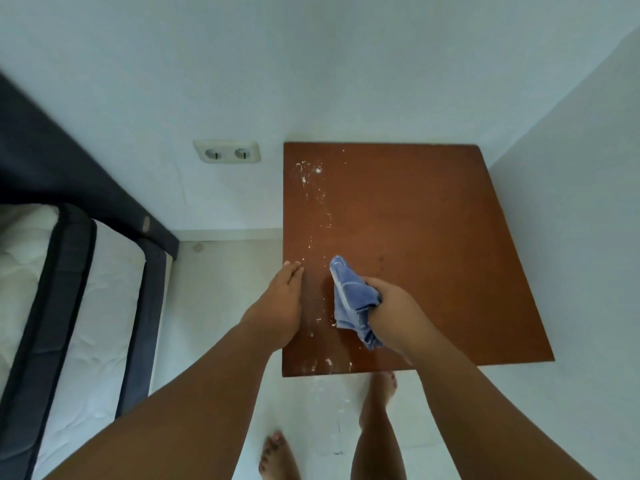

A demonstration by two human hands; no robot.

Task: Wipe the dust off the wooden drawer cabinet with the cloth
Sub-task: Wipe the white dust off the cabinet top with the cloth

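On flat dusty wooden cabinet top [415, 237]: right hand [391, 310] grips crumpled blue cloth [349, 299].

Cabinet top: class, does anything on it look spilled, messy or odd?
Yes. White powdery specks are scattered down the left strip of the wooden cabinet top, back corner to front edge, and onto the floor below. The rest looks clean.

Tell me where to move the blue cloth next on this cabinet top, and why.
Probably slide the right hand with the blue cloth away from you along the left strip of the cabinet top. The white dust specks are thickest near the far left corner, beyond the cloth. Specks by the front edge could follow.
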